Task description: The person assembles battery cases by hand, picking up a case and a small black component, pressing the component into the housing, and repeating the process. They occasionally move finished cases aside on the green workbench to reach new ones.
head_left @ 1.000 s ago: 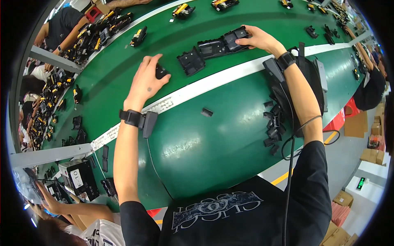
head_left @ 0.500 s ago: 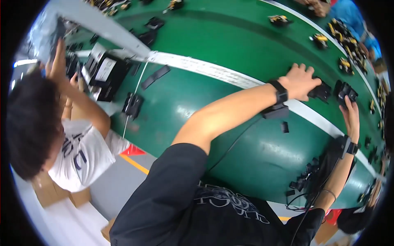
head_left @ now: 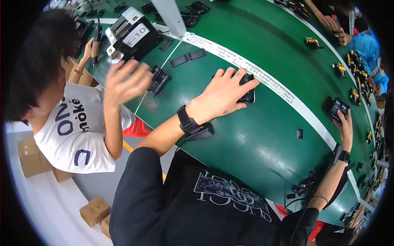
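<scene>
At the far left, a co-worker in a white shirt (head_left: pixel 84 135) is beside the green table (head_left: pixel 254 139), with a raised, blurred hand (head_left: pixel 127 84) just in front of a boxy black machine (head_left: pixel 141 41). A thin white line (head_left: pixel 170 55) runs across the tabletop toward its near edge. A black tray (head_left: pixel 160 80) lies over this line, and two flat black strips (head_left: pixel 179 61) lie to its right, nearly end to end. A grey post (head_left: pixel 170 18) stands at the white strip (head_left: pixel 295 101) that divides the near tabletop from the far one.

The person's left hand (head_left: pixel 223 94) is low over the near tabletop, fingers spread over a black part (head_left: pixel 248 94) just short of the white strip. The palm hides much of it, so I cannot tell whether the fingers grasp it or only rest on it. The left forearm crosses the table's near edge.

A broad stretch of green tabletop separates the two hands, with a small black block (head_left: pixel 300 133) toward its right. Farther right, small black pieces (head_left: pixel 303 186) lie heaped near the right forearm. The right hand (head_left: pixel 346 127) reaches beyond the white strip and grips the near side of a black case (head_left: pixel 337 105). Yellow-and-black units (head_left: pixel 354 95) line the table's far edge beyond.
</scene>
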`<state>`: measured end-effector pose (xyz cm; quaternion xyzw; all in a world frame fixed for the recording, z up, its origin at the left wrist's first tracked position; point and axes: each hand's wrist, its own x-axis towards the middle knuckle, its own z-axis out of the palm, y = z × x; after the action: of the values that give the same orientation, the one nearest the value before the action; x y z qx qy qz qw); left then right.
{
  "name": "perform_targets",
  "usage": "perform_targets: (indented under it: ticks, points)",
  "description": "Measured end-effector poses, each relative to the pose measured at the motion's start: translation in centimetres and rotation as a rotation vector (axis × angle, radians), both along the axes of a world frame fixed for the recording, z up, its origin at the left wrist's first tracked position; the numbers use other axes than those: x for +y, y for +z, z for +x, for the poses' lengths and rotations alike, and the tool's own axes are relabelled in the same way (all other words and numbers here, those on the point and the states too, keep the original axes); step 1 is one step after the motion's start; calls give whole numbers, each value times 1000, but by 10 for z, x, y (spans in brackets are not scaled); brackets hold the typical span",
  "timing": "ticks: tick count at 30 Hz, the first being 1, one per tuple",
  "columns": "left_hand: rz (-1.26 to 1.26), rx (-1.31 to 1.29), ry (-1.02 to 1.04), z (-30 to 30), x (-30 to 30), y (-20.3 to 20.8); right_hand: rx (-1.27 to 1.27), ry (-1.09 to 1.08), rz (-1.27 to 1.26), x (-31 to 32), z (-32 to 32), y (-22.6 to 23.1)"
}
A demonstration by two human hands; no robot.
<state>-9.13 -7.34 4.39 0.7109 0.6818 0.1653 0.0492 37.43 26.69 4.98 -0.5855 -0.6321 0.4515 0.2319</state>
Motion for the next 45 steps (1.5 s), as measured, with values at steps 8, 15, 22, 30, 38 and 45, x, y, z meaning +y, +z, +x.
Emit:
perform_targets:
  ticks: [8,15,22,30,38,45]
  points:
    - [12,-16,88,-28,-35,-7,22,84,16,-45,-51,0]
    - [45,167,138,-56,-47,-7,110,113,-15,-70,-91,2]
    - [327,-83,11,-2,-34,16,291,288,-216,-176,-219,6]
    - [374,-189,-191,15,12,-27,-94,576,63,-217,-257,4]
    - [465,-249,-196,7,13,-25,-277,626,158,-221,-256,26]
    - [429,-250,-162,0,-3,-30,-127,672,-46,-219,-249,26]
